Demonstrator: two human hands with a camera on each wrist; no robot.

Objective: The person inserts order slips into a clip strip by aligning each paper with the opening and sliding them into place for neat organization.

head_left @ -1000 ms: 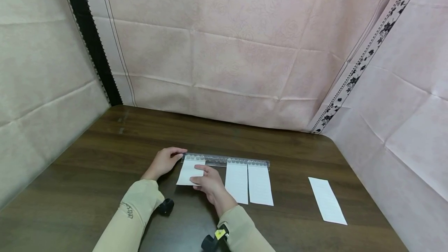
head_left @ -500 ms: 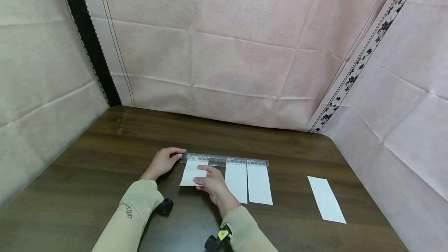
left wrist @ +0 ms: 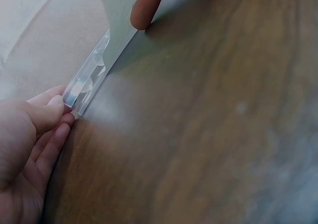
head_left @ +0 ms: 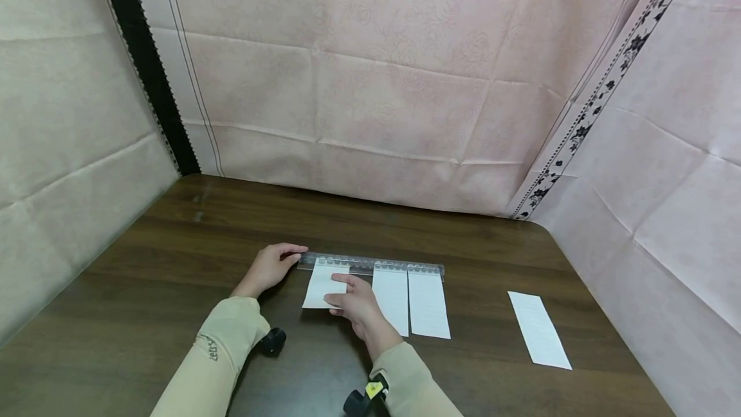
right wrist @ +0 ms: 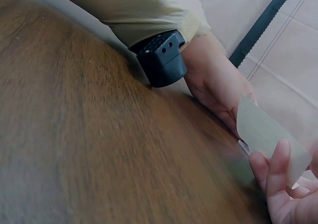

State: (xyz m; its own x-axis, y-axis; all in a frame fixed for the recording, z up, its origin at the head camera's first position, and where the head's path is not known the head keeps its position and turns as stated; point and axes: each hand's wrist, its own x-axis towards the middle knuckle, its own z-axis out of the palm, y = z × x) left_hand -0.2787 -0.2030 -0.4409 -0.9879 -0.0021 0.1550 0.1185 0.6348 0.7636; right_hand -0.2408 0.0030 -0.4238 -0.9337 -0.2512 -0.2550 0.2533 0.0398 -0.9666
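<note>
A clear plastic ticket rail (head_left: 361, 266), with a row of small round pieces along it, lies across the table. My left hand (head_left: 271, 270) pinches its left end between thumb and fingers, as the left wrist view also shows. My right hand (head_left: 360, 311) pinches a white paper slip (head_left: 324, 289) near its lower right edge; the slip's top meets the rail and its lower end is raised off the table. In the right wrist view this slip (right wrist: 268, 134) is bent slightly. Two more slips, a left one (head_left: 389, 301) and a right one (head_left: 428, 304), hang from the rail side by side.
One loose white slip (head_left: 540, 331) lies apart on the right of the brown wooden table (head_left: 475, 378). Pale cloth walls (head_left: 370, 108) enclose the back and sides. A black wrist camera (right wrist: 161, 59) sits on the left wrist, close above the table.
My right hand has slid the paper slip a little to the right along the rail, towards the two other slips. The left hand and the rail have stayed almost still.
</note>
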